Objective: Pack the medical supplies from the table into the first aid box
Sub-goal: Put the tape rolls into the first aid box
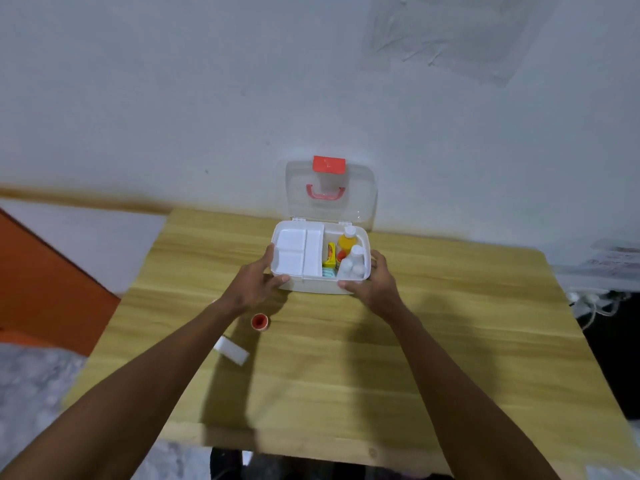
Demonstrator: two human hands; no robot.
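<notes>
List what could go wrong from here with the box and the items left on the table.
1. Both hands, left and right, grip the box; shifting it could topple the upright bottles or swing the open lid down.
2. The tape roll and white packet lie by the left forearm, which might knock them off the table.

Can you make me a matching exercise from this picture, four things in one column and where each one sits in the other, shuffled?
Things:
1. yellow bottle
2. tape roll
3. white packet
4. left hand

Places:
A. on the table, nearest the front edge
B. gripping the left end of the first aid box
C. standing in the box's right compartment
D. on the table beside the left forearm, just short of the box

Pairs: 1-C, 2-D, 3-A, 4-B
</notes>
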